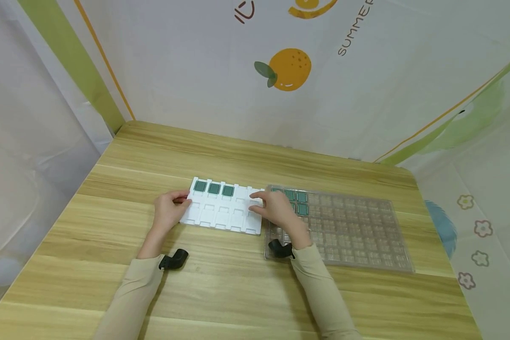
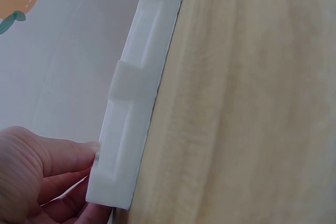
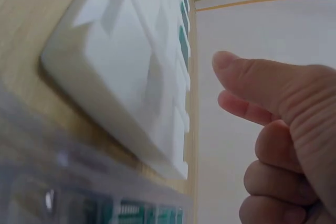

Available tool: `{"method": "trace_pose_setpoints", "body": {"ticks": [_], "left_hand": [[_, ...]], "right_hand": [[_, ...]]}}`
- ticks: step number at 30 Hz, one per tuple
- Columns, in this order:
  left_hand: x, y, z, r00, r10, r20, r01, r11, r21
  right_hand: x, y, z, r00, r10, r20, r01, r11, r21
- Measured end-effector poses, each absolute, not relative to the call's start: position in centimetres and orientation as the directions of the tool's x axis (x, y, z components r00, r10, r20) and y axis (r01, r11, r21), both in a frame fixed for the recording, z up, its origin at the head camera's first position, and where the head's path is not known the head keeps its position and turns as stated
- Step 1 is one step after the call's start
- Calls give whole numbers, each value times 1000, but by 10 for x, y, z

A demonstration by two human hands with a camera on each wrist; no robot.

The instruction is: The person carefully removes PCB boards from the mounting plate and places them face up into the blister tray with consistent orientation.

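Observation:
A white tray [image 1: 221, 217] with two rows of shallow pockets lies on the table. Three square green chips [image 1: 214, 188] sit in its far row, towards the left. My left hand [image 1: 166, 211] pinches the tray's left end; in the left wrist view the thumb touches the tray's edge [image 2: 107, 145]. Over the right end of the tray is my right hand [image 1: 278, 210], thumb and forefinger apart with nothing between them, other fingers curled. Beside it lies a clear plastic tray [image 1: 344, 226] of many pockets. Several green chips [image 1: 302, 209] fill its far left pockets, partly hidden by the right hand.
The wooden table [image 1: 221, 293] extends around both trays. A white curtain [image 1: 187, 71] with printed fruit hangs behind the table's far edge, and more curtain hangs at both sides. Black camera mounts [image 1: 174, 259] stick out from both wrists.

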State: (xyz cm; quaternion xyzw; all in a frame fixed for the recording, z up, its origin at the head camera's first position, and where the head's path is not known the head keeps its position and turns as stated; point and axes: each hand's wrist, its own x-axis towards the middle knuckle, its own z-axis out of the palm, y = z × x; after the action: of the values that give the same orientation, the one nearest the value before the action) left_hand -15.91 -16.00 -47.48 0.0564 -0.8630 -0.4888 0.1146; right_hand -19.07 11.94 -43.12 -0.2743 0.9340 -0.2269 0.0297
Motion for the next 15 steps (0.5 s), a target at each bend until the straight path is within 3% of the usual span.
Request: {"method": "trace_pose_setpoints", "body": {"ticks": [15], "left_hand": [[-159,-161,-474,-968,-207,140,18,500,866]], "right_hand": [[-199,95,-429,-834,-548,73,-518,728,-450]]}}
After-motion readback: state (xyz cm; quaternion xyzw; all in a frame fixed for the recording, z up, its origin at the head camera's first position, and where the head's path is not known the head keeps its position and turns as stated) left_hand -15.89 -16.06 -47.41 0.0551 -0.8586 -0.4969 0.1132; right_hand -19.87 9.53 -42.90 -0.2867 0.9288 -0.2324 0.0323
